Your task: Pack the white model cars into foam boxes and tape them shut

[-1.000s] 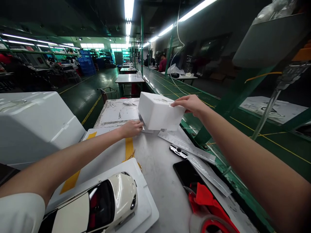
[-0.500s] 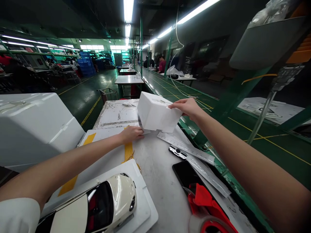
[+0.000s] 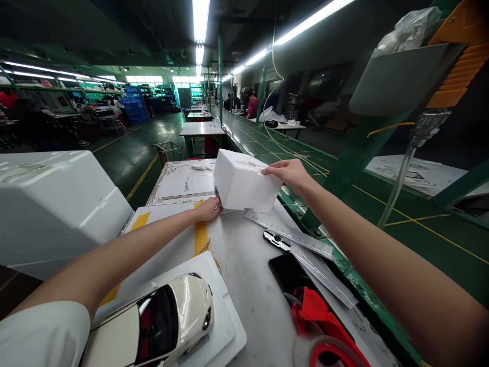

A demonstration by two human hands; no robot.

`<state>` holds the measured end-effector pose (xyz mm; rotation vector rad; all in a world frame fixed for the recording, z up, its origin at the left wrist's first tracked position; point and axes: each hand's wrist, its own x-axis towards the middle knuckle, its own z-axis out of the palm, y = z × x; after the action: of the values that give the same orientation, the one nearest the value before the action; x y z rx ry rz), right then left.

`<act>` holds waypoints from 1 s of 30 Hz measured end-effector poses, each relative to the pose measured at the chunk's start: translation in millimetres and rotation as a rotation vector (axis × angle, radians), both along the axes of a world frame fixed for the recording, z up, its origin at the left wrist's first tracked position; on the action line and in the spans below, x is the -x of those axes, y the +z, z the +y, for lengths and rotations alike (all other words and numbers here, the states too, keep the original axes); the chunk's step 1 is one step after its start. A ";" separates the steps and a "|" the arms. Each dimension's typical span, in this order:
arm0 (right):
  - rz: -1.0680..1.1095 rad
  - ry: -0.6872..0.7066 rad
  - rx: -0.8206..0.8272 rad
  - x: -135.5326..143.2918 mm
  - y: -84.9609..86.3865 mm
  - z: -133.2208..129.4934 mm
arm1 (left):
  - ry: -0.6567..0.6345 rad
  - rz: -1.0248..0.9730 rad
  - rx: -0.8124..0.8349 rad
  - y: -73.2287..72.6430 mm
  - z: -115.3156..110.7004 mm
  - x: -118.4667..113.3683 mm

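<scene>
In the head view, the white foam box (image 3: 246, 186) stands tilted over the far part of the worktop (image 3: 244, 270), just beyond the flat strips (image 3: 288, 233). The right hand (image 3: 288, 175) pinches its top edge between thumb and fingers; the left hand (image 3: 208, 209) is curled at its lower left corner, fingertips hidden, so I can't tell whether it grips. With so shallow a pinch, the box could slip or its edge chip. Tipping nearer, it might knock the strips; the model car (image 3: 185, 311) lies well apart, probably safer

Red tape dispenser (image 3: 314, 307) by black phone (image 3: 287, 272); blue crates (image 3: 136, 105) beyond
</scene>
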<state>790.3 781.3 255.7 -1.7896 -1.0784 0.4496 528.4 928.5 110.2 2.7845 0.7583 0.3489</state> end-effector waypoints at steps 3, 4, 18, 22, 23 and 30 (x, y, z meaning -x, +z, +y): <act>-0.017 0.009 -0.008 0.0 -1.0 -3.3 | -0.018 -0.016 0.026 -5.7 -1.0 -1.8; -0.016 0.010 -0.009 0.2 -1.8 -4.2 | -0.028 -0.020 0.032 -6.2 -1.7 -0.7; -0.192 -0.015 0.002 14.7 -12.5 -11.4 | 0.006 -0.030 0.080 3.7 5.5 18.5; -0.227 -0.043 0.018 16.4 -13.5 -11.1 | 0.078 -0.064 0.100 -2.3 7.1 12.5; -0.240 -0.043 0.019 16.9 -14.1 -10.8 | 0.092 -0.074 0.102 -4.1 7.1 11.6; -0.323 -0.021 0.036 28.8 -20.3 -8.6 | 0.138 -0.141 0.093 -10.3 5.5 13.9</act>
<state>761.5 772.7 235.4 -1.9479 -1.2762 0.1693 514.5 934.0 99.9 2.5959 0.9098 0.5149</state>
